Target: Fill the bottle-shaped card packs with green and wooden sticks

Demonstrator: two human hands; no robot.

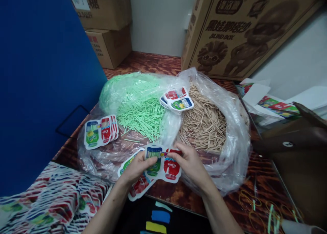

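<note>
We note the card [168,167] above the near edge of the table [178,195], our left hand [139,167] gripping its green half, our right hand [190,162] pinching its red half's top, the step seemingly fingerwork at its upper rim, next calling for a steady left grip.

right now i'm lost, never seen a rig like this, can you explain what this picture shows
There is no machine here: a camera worn on a person's head looks forward and down. Their bare left hand holds a card printed with jars, one marked Cola; their right hand is at its upper edge, though whether it pinches anything is hard to tell. Another card shows beneath. On the table, clear plastic surrounds green sticks on the left and brown sticks on the right. One small stack of cards sits between them, another further left. A big box stands behind.
</note>
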